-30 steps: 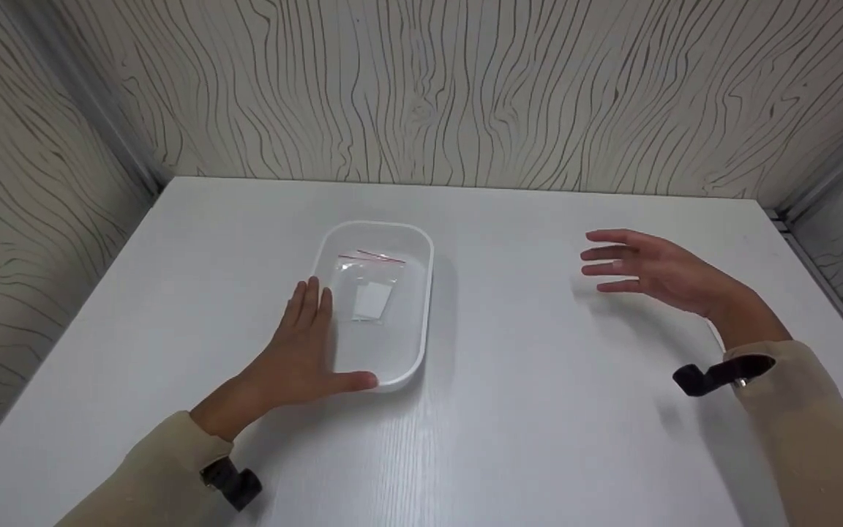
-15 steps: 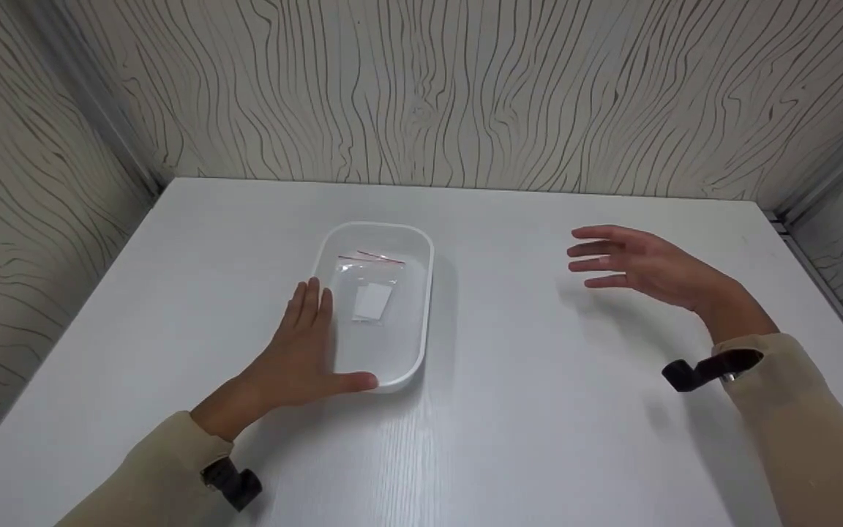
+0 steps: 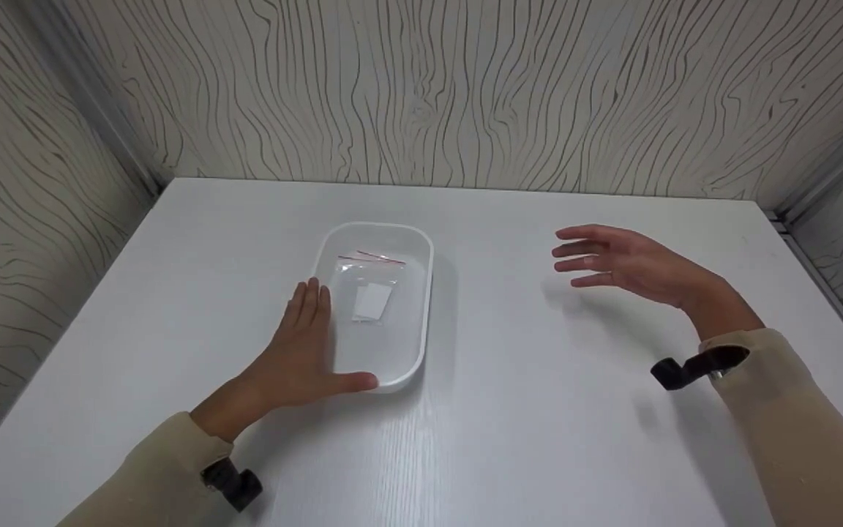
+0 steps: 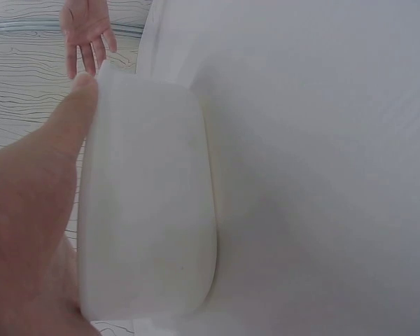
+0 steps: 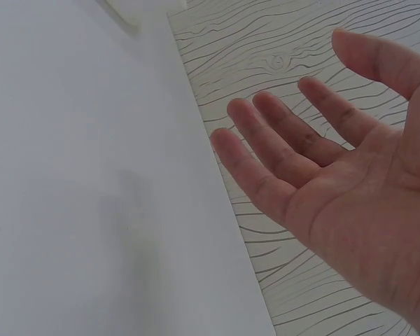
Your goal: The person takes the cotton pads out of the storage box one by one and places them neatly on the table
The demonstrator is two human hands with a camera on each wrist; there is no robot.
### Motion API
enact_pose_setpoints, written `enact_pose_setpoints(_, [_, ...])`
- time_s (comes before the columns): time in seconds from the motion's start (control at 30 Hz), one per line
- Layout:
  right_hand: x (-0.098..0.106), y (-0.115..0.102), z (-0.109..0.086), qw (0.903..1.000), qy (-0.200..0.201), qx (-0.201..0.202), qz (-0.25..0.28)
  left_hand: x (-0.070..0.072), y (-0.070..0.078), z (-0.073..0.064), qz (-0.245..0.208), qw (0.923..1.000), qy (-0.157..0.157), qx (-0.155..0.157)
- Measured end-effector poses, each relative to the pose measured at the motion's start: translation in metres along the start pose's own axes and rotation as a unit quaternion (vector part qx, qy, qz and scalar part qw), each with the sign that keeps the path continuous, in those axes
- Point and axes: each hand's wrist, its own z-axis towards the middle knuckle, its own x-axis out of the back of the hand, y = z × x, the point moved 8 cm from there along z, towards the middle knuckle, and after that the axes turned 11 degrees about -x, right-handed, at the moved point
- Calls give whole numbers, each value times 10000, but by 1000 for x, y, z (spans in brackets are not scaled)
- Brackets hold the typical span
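Note:
A white rectangular plastic tub (image 3: 385, 355) with rounded corners stands on the table, left of centre in the head view. Inside lie small zip-lock bags (image 3: 372, 300) with red seal lines and white pieces in them. My left hand (image 3: 293, 359) rests against the tub's near left corner, fingers straight along its left side and thumb at the near rim. The left wrist view shows the tub's outer wall (image 4: 147, 196) beside that thumb. Well to the right, my right hand (image 3: 630, 267) hovers over the table with relaxed, spread fingers and an empty palm (image 5: 364, 210).
The white table (image 3: 509, 410) has a back edge that meets a wood-grain patterned wall (image 3: 421, 95). Similar panels stand on the left and right sides. A dark wrist strap mount (image 3: 231, 483) sits on the left sleeve, another mount (image 3: 699, 366) on the right sleeve.
My right hand has drifted steadily left, toward the tub, its fingers still spread. The left hand, tub and bags have stayed in place.

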Motion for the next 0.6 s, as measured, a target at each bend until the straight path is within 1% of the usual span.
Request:
enact_pose_setpoints(0.13, [-3, -2, 3, 10000, -2, -35, -35, 0, 0, 0, 11, 10000, -14, 3])
enact_pose_setpoints(0.33, [-7, -7, 11, 9997, 82, -202, -98, 0, 0, -1, 17, 10000, -43, 28])
enact_pose_setpoints(0.47, [-13, -13, 16, 9998, 30, -147, -128, -1, 0, 0, 9, 10000, -72, 59])
enact_pose_setpoints(0.6, [-19, -17, 19, 9999, -46, -79, -146, -2, 0, 0, -5, 10000, -40, 15])
